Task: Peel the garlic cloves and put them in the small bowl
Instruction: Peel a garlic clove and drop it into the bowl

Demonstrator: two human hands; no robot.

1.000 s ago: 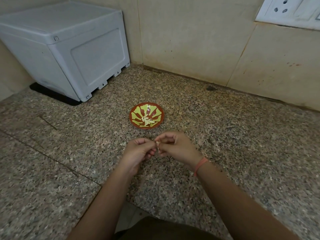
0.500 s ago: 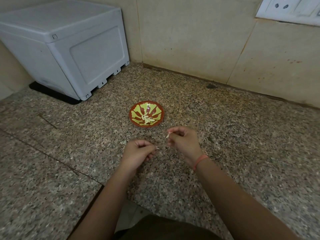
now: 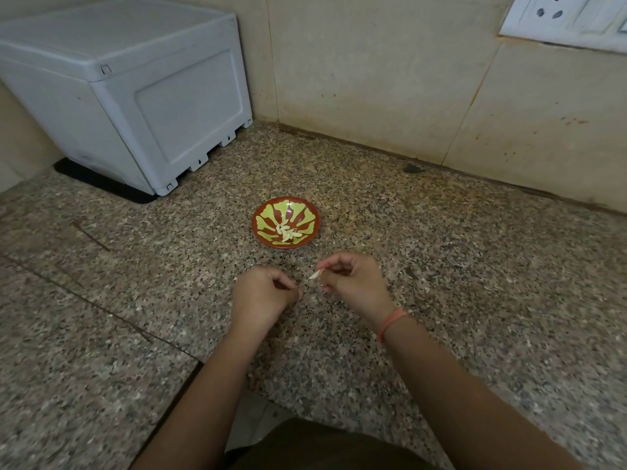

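Note:
A small red bowl with a yellow-green pattern (image 3: 264, 228) sits on the granite counter and holds several peeled garlic cloves (image 3: 287, 232). Just in front of it my right hand (image 3: 356, 283) pinches a slim pale garlic clove (image 3: 314, 275) between thumb and fingertips, its tip pointing left. My left hand (image 3: 263, 296) hovers a short gap to the left, fingers curled with the thumb against them. Nothing shows in its grip, and the inside of the fist is hidden.
A grey plastic box (image 3: 129, 89) on a black mat stands at the back left. A tiled wall (image 3: 373, 79) with a white socket plate (image 3: 563, 18) closes the back. The counter edge cuts in near my body at the bottom.
My hands, joined on the clove a second ago, have pulled apart. The right hand kept the pale clove and lifted slightly toward the bowl; the left drew back to the left.

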